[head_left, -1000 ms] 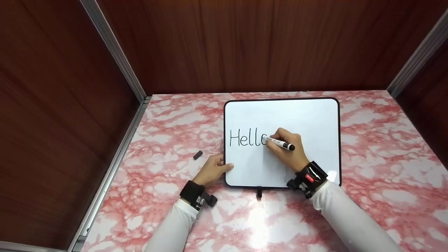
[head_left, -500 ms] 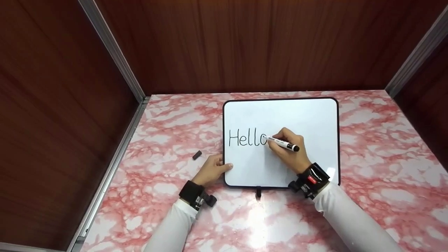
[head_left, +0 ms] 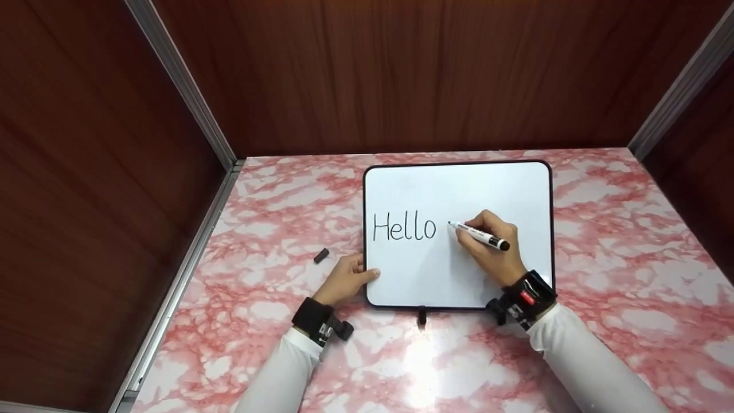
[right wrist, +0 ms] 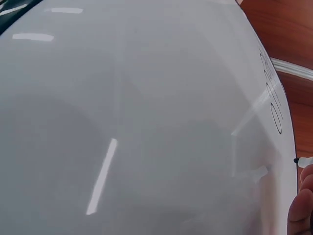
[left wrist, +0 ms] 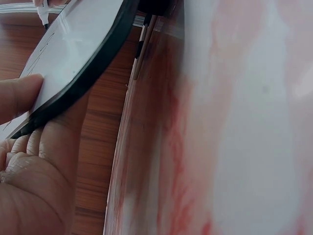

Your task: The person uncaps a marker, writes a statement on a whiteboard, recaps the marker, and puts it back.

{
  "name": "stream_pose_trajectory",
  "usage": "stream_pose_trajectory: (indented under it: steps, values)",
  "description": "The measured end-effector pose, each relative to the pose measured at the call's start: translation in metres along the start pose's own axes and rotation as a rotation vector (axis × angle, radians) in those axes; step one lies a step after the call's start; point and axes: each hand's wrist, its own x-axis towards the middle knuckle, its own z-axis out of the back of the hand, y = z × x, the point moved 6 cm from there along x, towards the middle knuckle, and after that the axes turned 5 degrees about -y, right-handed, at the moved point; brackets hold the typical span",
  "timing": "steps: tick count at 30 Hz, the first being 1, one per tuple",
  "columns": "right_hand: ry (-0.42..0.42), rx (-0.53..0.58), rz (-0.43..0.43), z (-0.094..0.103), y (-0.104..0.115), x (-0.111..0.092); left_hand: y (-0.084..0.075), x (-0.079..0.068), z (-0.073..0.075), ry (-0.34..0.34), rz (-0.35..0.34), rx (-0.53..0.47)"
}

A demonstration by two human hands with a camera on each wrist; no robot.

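Plainly, the whiteboard was a smooth, glossy panel, near-square with rounded corners and a slim black rim, and it sat on the surface in front of the person. The left hand gripped its left edge, thumb laid over the white face and fingers tucked behind the rim. The right hand pinched a marker, a slender white cylinder with a black end and a dark tip. That tip pointed at the board just right of the handwritten word "Hello", drawn in thin black strokes; whether it touched the face was hard to tell from these angles. A small dark cylinder lay beyond the left hand, apart from the board, and a stubby black peg jutted from the board's lower edge.

The surface was shiny, marbled red and white, with a bright reflection near the front. Dark reddish-brown wood-grain panels rose at the back and both sides, pale metal strips running up the corners.

Counted up, there were one board, one marker, one loose cylinder, one peg, five letters, three panels, two black wristbands and two white sleeves.
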Motion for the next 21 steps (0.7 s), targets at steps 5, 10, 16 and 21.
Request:
stream_pose_trajectory:
  steps: [5, 10, 16, 21]
  values:
    - [-0.002, -0.026, 0.022, 0.0072, -0.0013, 0.0014, 0.0003, -0.0008, 0.0022, -0.007, 0.002, 0.031]
    - [0.015, -0.050, 0.031, 0.0080, -0.0029, 0.0025, 0.0005, -0.0005, 0.0020, 0.003, 0.011, 0.003]
    - [0.025, -0.064, 0.005, 0.0058, -0.0028, 0.0057, 0.0000, 0.0002, 0.0018, -0.001, 0.002, 0.030]
    - [0.029, -0.093, -0.015, 0.0046, -0.0019, 0.0069, -0.0015, 0.0002, 0.0023, 0.000, -0.022, 0.059]
